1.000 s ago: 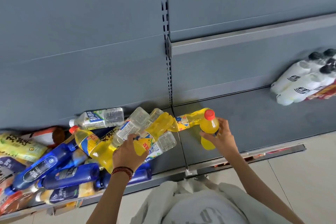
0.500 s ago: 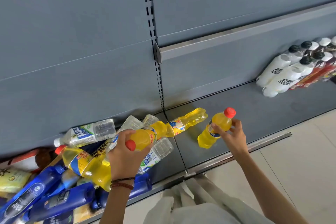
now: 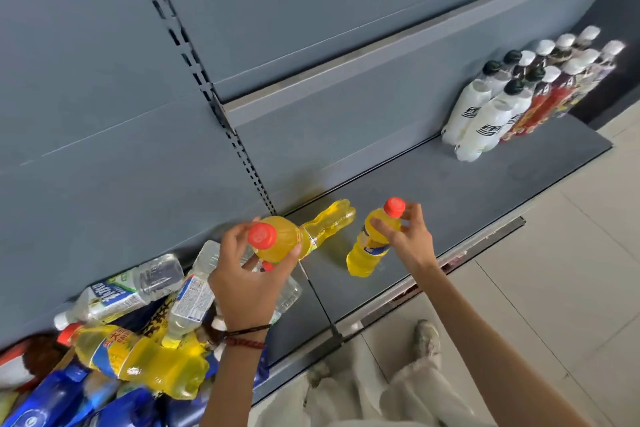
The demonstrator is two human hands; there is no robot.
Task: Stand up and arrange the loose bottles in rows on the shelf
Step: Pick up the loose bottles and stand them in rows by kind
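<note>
Gripping 1 orange-soda bottle (image 3: 277,241) by its shoulder, the left hand (image 3: 247,282) lifts it above the pile of loose bottles (image 3: 131,333) at 8 o'clock. The right hand (image 3: 405,239) pinches another soda bottle (image 3: 369,246) upright on the shelf (image 3: 467,198); standing rows (image 3: 519,97) sit at 2 o'clock.

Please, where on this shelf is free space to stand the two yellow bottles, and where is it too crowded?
Free: the bare shelf between the yellow bottle in the right hand and the standing white bottles at far right. Crowded: the pile of lying bottles at left, under the left hand.
</note>
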